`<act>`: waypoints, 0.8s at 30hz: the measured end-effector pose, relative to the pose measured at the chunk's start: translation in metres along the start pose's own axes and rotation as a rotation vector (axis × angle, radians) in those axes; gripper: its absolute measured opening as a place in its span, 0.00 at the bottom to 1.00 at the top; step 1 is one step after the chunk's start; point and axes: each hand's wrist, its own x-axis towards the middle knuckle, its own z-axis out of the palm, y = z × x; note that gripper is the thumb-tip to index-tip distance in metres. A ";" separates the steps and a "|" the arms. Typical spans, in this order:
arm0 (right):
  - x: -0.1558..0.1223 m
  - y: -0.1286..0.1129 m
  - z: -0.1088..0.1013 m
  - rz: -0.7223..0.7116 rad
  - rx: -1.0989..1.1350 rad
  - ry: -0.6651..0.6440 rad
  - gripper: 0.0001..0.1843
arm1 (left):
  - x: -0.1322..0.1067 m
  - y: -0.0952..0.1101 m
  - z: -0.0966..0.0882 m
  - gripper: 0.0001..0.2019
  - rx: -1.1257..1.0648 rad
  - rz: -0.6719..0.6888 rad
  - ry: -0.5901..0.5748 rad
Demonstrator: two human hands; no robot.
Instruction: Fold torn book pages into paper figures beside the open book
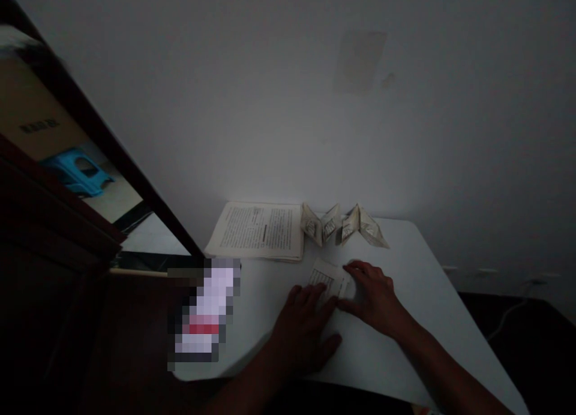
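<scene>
A small folded piece of printed paper [321, 272] lies on the white table, partly covered by my hands. My left hand [303, 319] rests over its lower left part, fingers stretched out and thumb apart. At the paper's right edge is my right hand [373, 295], its index finger at the upper corner and its thumb near the lower one, gripping that side. Just beyond stand two folded paper shapes with raised points, the left one [330, 224] beside the right one [348, 228].
A stack of printed pages [256, 232] lies at the table's back left, against the wall. A blurred-out phone-like object [211, 307] is at the left edge of the white table [405, 241]. A dark-framed mirror [112, 151] leans at the left, showing a blue stool.
</scene>
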 end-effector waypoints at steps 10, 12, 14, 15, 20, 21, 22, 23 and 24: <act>0.008 0.009 -0.002 0.015 0.085 0.043 0.26 | 0.003 -0.005 0.003 0.30 0.036 0.044 -0.075; 0.010 0.011 -0.002 0.017 0.097 0.049 0.24 | 0.003 -0.005 0.003 0.31 0.033 0.044 -0.089; 0.012 0.014 -0.002 0.020 0.102 0.053 0.21 | 0.003 -0.005 0.003 0.31 0.029 0.041 -0.090; 0.014 0.015 -0.002 0.022 0.106 0.058 0.20 | 0.003 -0.005 0.003 0.31 0.028 0.041 -0.086; 0.023 0.025 0.001 0.041 0.133 0.091 0.15 | 0.003 -0.005 0.003 0.30 0.022 0.033 -0.078; 0.025 0.026 0.001 0.048 0.134 0.103 0.15 | 0.003 -0.005 0.003 0.30 0.023 0.036 -0.077; 0.027 0.027 0.001 0.057 0.131 0.117 0.14 | 0.002 -0.005 0.004 0.30 0.023 0.038 -0.077; 0.029 0.028 0.001 0.066 0.126 0.134 0.14 | 0.002 -0.005 0.004 0.29 0.023 0.040 -0.078; 0.030 0.029 0.001 0.074 0.121 0.149 0.13 | 0.002 -0.005 0.004 0.29 0.023 0.040 -0.079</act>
